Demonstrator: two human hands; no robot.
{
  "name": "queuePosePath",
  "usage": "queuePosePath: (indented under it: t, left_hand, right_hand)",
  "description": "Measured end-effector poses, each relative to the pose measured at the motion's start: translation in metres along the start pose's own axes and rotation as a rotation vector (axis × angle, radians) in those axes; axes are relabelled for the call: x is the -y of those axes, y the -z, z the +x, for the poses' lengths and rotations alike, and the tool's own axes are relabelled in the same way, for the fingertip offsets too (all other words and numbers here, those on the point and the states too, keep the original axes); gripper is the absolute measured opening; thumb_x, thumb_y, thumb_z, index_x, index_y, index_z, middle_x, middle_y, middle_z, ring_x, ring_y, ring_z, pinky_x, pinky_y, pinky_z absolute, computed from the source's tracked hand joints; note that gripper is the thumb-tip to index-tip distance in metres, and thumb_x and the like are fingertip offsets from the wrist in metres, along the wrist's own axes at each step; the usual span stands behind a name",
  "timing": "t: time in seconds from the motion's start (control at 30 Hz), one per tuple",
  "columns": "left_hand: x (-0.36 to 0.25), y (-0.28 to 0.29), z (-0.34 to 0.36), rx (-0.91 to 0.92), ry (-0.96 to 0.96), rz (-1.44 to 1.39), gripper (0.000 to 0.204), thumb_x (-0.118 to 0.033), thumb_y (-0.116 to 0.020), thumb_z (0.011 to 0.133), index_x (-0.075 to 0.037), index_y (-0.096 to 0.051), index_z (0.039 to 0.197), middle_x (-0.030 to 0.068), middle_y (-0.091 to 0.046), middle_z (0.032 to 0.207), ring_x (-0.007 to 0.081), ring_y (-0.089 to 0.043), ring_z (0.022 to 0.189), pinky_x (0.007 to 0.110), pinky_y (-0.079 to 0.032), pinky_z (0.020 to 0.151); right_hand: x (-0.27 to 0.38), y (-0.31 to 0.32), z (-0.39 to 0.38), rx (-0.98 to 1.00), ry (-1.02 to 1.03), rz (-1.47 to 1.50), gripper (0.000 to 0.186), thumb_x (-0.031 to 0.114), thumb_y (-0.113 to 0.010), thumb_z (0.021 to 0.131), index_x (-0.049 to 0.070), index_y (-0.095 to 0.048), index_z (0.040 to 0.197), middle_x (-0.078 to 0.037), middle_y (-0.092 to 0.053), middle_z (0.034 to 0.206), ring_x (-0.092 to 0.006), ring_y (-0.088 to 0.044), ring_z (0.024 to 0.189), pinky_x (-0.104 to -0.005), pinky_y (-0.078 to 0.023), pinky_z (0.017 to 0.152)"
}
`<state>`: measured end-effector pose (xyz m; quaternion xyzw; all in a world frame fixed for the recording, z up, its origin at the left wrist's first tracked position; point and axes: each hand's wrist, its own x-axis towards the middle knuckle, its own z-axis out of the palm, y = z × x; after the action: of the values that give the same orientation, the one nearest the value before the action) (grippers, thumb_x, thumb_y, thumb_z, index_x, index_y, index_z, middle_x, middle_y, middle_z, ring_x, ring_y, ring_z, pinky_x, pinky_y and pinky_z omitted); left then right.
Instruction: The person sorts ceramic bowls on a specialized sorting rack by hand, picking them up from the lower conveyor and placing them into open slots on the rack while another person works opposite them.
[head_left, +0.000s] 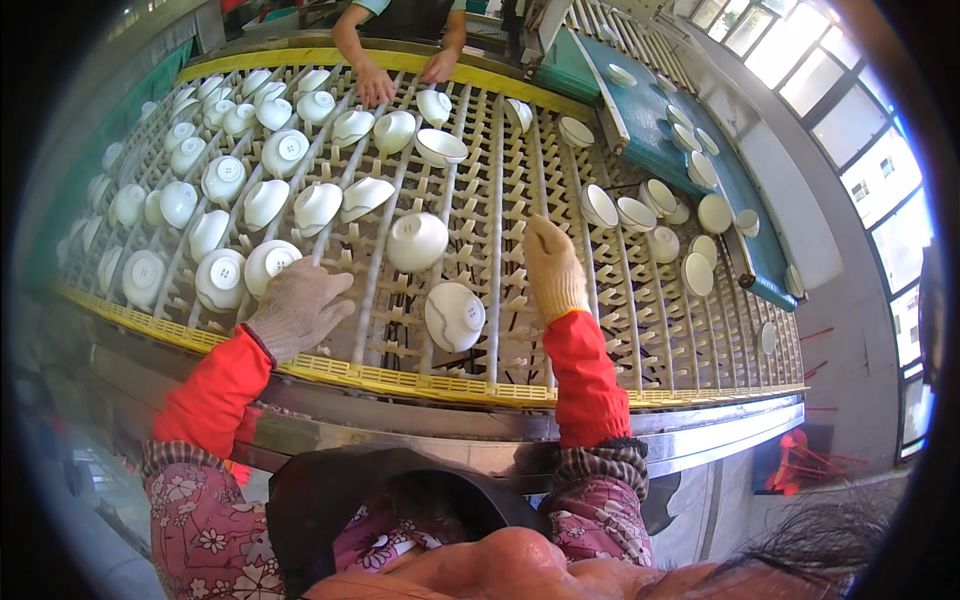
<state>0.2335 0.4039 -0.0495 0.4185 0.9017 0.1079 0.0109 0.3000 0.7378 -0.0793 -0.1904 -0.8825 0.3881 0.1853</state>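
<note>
My left hand (302, 308), in a beige knit glove, is at the near side of the rack, with thumb and fingers apart. Its fingers come up against the lower right edge of an upturned white bowl (268, 264); whether they press on it is hard to see. My right hand (553, 268), gloved alike, hovers over bare pegs with its fingers curled in and no bowl showing in it. Between the hands, one white bowl (418, 242) lies tilted, and another bowl (455, 316) shows its footed base. The rack (520, 340) has rows of pale pegs and long rods.
Many white bowls crowd the rack's left half. More bowls (698, 272) lie at right, beside a green conveyor belt (655, 120) carrying others. A yellow strip (420, 385) edges the rack, above a metal ledge (700, 435). Across the rack, a co-worker's hands (376, 84) reach toward the bowls.
</note>
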Motion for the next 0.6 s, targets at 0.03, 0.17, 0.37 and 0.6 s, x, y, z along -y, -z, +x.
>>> queuePosePath:
  t: [0.03,0.17,0.37,0.6]
  left_hand:
    - [0.002,-0.002,-0.001,-0.044,-0.015,0.002,0.025,-0.025,-0.069,0.084,-0.005,-0.063,0.097,0.0158,-0.061,0.079,0.038,-0.059,0.087,0.05,-0.047,0.078]
    - [0.0,-0.008,0.003,-0.14,-0.074,-0.008,0.023,-0.028,-0.068,0.085,-0.006,-0.063,0.091,0.0161,-0.061,0.07,0.04,-0.06,0.08,0.051,-0.048,0.075]
    - [-0.013,-0.006,0.007,-0.089,-0.011,0.013,0.024,-0.03,-0.068,0.086,-0.007,-0.064,0.091,0.016,-0.062,0.071,0.04,-0.06,0.08,0.051,-0.049,0.076]
    - [-0.02,-0.011,0.01,-0.071,0.056,0.012,0.022,-0.028,-0.069,0.086,-0.008,-0.067,0.095,0.0175,-0.062,0.074,0.0382,-0.06,0.084,0.049,-0.048,0.074]
  right_hand:
    - [0.002,0.006,-0.006,-0.022,0.013,-0.034,0.022,0.024,-0.057,0.094,0.006,-0.061,0.105,-0.015,-0.062,0.082,-0.0242,-0.057,0.069,-0.0384,-0.046,0.068]
    - [-0.042,0.036,-0.032,-0.064,0.109,-0.494,0.037,0.036,-0.067,0.089,0.005,-0.059,0.108,-0.022,-0.069,0.097,-0.0428,-0.066,0.091,-0.0472,-0.052,0.08]
    - [-0.056,0.045,-0.045,0.089,-0.213,-0.719,0.03,0.023,-0.072,0.086,0.008,-0.058,0.109,-0.02,-0.071,0.101,-0.0374,-0.069,0.099,-0.0485,-0.054,0.084]
    - [-0.014,0.053,-0.034,-0.403,0.496,-0.119,0.056,0.024,-0.079,0.08,0.007,-0.055,0.128,-0.018,-0.067,0.118,-0.0321,-0.066,0.111,-0.0453,-0.052,0.097]
